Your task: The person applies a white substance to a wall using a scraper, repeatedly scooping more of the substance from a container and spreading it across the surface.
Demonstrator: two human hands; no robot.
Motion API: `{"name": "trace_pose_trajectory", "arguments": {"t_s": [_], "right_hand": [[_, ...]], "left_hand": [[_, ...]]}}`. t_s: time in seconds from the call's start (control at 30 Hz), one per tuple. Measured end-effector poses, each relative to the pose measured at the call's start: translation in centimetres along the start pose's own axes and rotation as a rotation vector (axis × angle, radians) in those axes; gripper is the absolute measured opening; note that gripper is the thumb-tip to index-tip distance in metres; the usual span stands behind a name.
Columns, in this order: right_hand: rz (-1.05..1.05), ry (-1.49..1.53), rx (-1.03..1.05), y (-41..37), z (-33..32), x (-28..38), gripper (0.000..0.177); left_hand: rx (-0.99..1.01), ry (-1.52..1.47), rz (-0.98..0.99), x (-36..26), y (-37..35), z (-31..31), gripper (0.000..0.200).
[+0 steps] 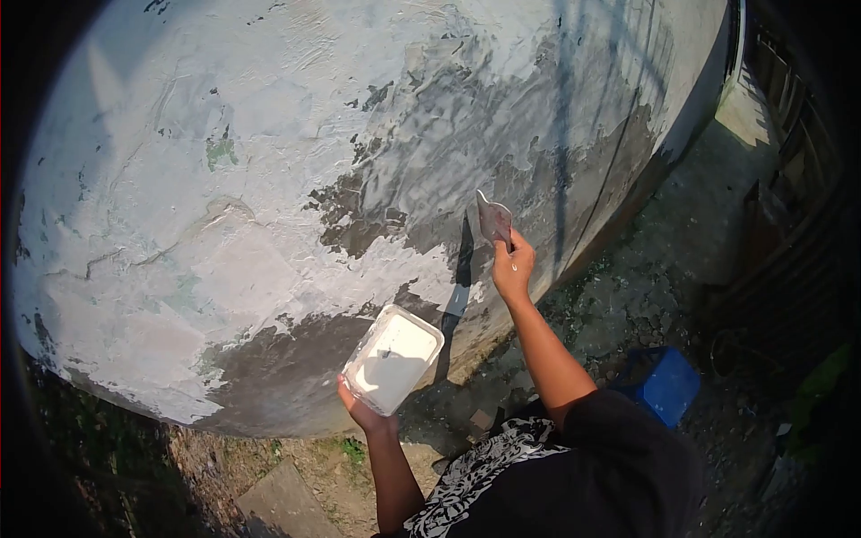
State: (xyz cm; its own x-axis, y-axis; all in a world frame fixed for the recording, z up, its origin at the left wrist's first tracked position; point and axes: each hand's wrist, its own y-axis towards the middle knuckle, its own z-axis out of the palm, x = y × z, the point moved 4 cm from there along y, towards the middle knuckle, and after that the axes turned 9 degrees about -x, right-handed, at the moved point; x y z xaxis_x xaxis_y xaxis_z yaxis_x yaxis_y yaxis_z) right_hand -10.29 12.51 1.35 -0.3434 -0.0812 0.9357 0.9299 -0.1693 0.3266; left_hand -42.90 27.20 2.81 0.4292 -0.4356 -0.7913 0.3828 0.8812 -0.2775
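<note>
My left hand [366,412] holds a shallow rectangular tub [393,360] by its lower edge; whitish paste lies in it. Raised in front of the wall, my right hand [514,266] is closed on the handle of a scraper [494,219] with a wide blade, which has white smears on it. The wall [224,296] is patchy, with white and pale coating over dark grey bare areas. Whether the blade touches the wall cannot be made out. A dark shadow of the arm and tool falls on the wall beside the scraper.
On the ground at the lower right stands a blue container [671,386]. A flat slab [289,502] lies on the dirt at the bottom. Rubble-strewn ground [628,287] runs along the wall's base, with dark corrugated sheeting [771,296] on the right.
</note>
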Motion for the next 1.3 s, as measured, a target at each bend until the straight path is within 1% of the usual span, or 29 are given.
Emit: {"name": "trace_pose_trajectory", "arguments": {"t_s": [0.03,0.1,0.17,0.23,0.27,0.33,0.4,0.43,0.47,0.53,0.57,0.63,0.67,0.73,0.77,0.83,0.9,0.97,1.0,1.03,1.07,1.1,1.13,1.17,1.23,1.27,1.3], "right_hand": [[-0.006,0.028,-0.13,1.6,-0.5,-0.6,0.029],[0.018,0.055,-0.197,4.7,-0.2,-1.4,0.03],[0.04,0.074,-0.246,5.3,0.0,-1.9,0.032],[-0.11,0.06,-0.36,4.4,2.8,-0.9,0.035],[-0.227,-0.019,-0.353,3.1,3.8,-0.6,0.032],[-0.297,-0.08,-0.246,-0.1,4.9,0.0,0.035],[-0.336,0.01,-0.07,-3.0,4.9,1.0,0.04],[-0.382,-0.03,0.013,-4.3,5.0,0.8,0.041],[-0.367,-0.001,0.122,-5.5,4.7,0.4,0.038],[-0.211,0.139,0.486,-5.8,4.5,-0.5,0.034],[-0.225,0.133,0.496,-5.5,3.9,-0.6,0.034],[-0.333,0.118,0.665,-5.4,3.0,0.3,0.031],[-0.349,0.109,0.662,-5.0,2.1,0.6,0.031],[0.059,-0.002,0.656,-4.3,-0.5,1.9,0.027],[0.058,0.026,0.593,-4.1,-1.4,1.2,0.026],[0.152,0.046,0.552,-3.5,-3.5,-0.2,0.026],[0.286,0.176,0.485,-2.9,-6.4,0.3,0.024],[0.338,0.259,0.404,-2.1,-9.3,1.5,0.014],[0.349,0.328,0.344,-1.9,-10.8,3.0,0.016],[0.391,0.322,0.301,-2.0,-12.3,4.8,0.016],[0.427,0.312,0.259,-1.9,-13.7,6.3,0.016],[0.424,0.292,0.253,-2.0,-14.8,6.8,0.016],[0.35,0.325,0.212,-2.0,-15.7,7.6,0.017],[0.278,0.353,0.18,-2.1,-16.3,8.7,0.017],[0.283,0.348,0.211,-3.1,-16.7,11.5,0.018],[0.283,0.369,0.23,-3.4,-16.7,13.1,0.019],[0.236,0.378,0.262,-3.8,-16.5,14.2,0.018]], "left_hand": [[-0.036,-0.008,-0.014,0.4,-0.3,0.4,0.062],[-0.106,0.001,-0.032,1.1,-1.0,1.3,0.063],[-0.091,-0.003,-0.048,1.3,-1.5,1.8,0.063],[-0.083,-0.021,-0.061,1.6,-2.1,2.2,0.063],[-0.097,-0.029,-0.065,1.8,-2.2,2.3,0.064],[-0.127,-0.041,-0.071,2.2,-2.4,2.1,0.064],[-0.143,0.003,-0.038,2.6,-2.3,1.5,0.065],[-0.165,-0.008,-0.043,3.1,-2.0,0.8,0.065],[-0.152,0.02,-0.04,3.6,-1.4,0.3,0.065],[-0.147,0.034,-0.04,3.9,-1.7,0.1,0.064],[-0.13,0.027,-0.045,4.0,-1.8,0.5,0.064],[-0.1,0.03,-0.054,3.8,-2.6,2.0,0.063],[-0.088,0.018,-0.058,4.1,-2.6,2.1,0.063],[-0.039,0.039,-0.07,4.7,-2.8,1.4,0.063],[-0.036,0.042,-0.074,5.2,-2.9,1.2,0.063],[-0.018,0.059,-0.046,5.9,-3.1,0.4,0.063],[-0.009,0.043,-0.041,6.3,-3.4,0.1,0.063],[0.013,0.031,-0.053,6.4,-3.9,1.0,0.062],[-0.066,0.044,-0.07,6.2,-4.3,1.5,0.061],[-0.147,0.059,-0.089,5.9,-4.8,1.7,0.06],[-0.14,0.059,-0.108,5.5,-5.4,2.0,0.06],[-0.066,0.029,-0.113,5.1,-6.1,2.4,0.059],[0.007,-0.007,-0.114,4.9,-6.5,2.6,0.059],[-0.001,-0.022,-0.133,5.1,-6.7,2.3,0.059],[0.136,-0.009,-0.057,5.0,-7.7,1.2,0.062],[0.112,-0.025,-0.075,4.9,-8.4,0.7,0.062],[0.12,0.006,-0.033,4.4,-9.1,0.5,0.061]]}}
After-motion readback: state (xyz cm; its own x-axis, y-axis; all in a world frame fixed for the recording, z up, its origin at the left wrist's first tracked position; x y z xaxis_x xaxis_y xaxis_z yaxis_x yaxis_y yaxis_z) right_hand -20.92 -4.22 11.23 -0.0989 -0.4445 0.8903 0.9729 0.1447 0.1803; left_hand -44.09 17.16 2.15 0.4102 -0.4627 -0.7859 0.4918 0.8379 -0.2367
